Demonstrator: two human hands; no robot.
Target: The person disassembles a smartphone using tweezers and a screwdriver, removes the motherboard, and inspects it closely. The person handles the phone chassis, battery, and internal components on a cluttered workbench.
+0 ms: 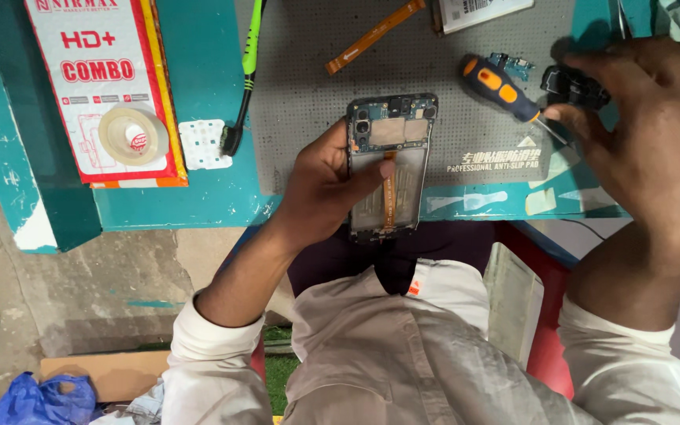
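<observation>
the left hand (320, 185) grips an opened phone (389, 165) by its edge, thumb pressed across the bare inside where an orange ribbon strip runs down the middle; the phone is held above the near edge of the teal worktop (198, 79), over a grey mat (308, 86). the right hand (647, 134) pinches the thin shaft of an orange and blue screwdriver (501, 88) and touches a small black part (572, 85). a roll of clear tape (132, 135) lies well apart at the left.
</observation>
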